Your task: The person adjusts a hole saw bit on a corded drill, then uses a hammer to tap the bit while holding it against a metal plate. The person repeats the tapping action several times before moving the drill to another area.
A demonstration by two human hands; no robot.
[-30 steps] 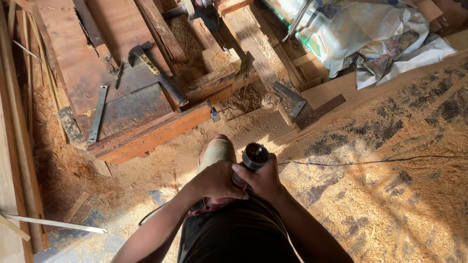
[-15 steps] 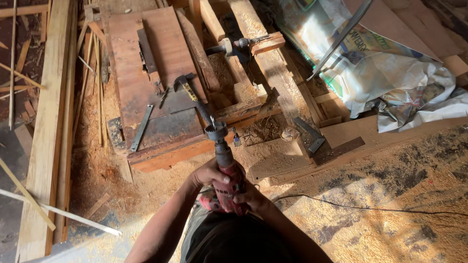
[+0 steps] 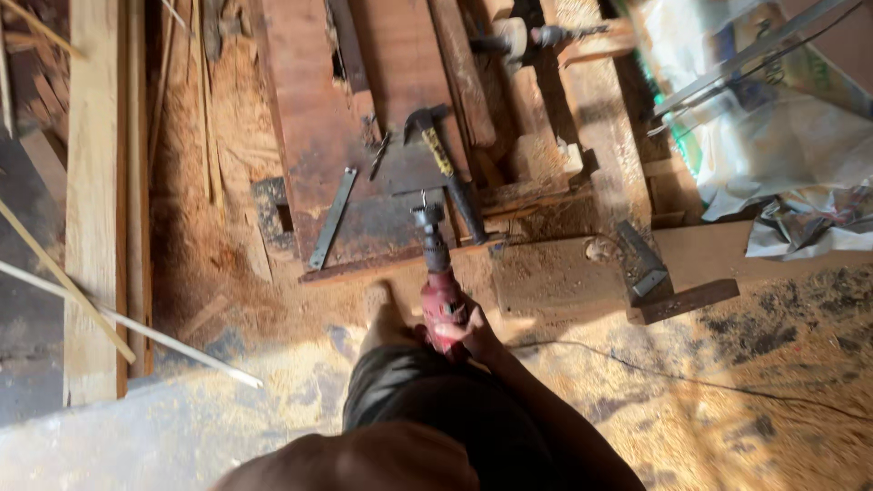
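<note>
One red electric drill [image 3: 440, 286], gripped in my right hand [image 3: 473, 335] over the sawdust floor [image 3: 727, 409].
I hold the drill body with fingers wrapped tight, chuck aimed at the near edge of the dark wooden board [image 3: 364, 164], where a claw hammer [image 3: 446, 164] and a flat metal strip [image 3: 331, 218] lie. My left hand is out of view; I cannot tell its state. Risk, as I judge it: the thin cord [image 3: 691, 382] trailing toward the floor's right edge could snag underfoot; my foot [image 3: 384, 314] stands just beside the drill. Motion blur hides the bit.
</note>
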